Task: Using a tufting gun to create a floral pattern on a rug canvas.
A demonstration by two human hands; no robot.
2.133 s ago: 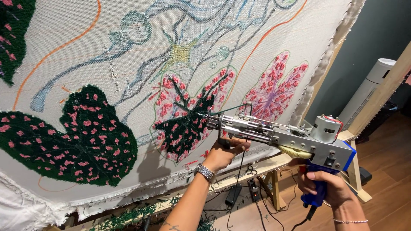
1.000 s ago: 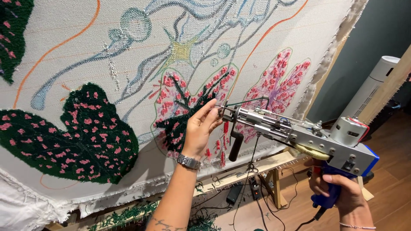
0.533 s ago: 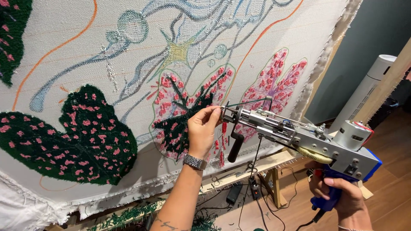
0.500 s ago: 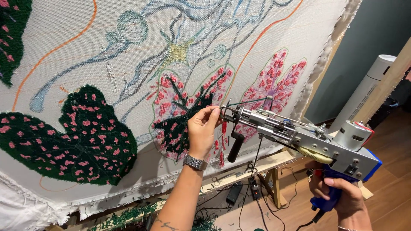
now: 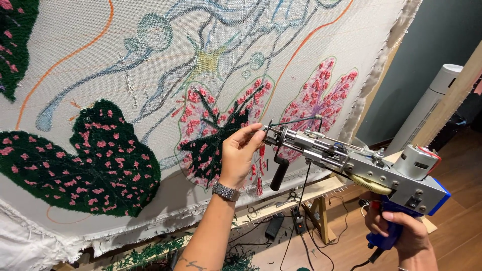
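Tufting gun point(image 5: 361, 168) judged heavy, rigid; blue grip clasped by right hand point(image 5: 401, 236) at 5 o'clock; needle tip pinched by left hand point(image 5: 241, 155).

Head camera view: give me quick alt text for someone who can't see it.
A person's right hand grips the blue handle of a tufting gun while the left hand pinches at its needle tip, just in front of a stretched cloth. The cloth carries partly tufted dark green leaves with pink spots and drawn outlines.
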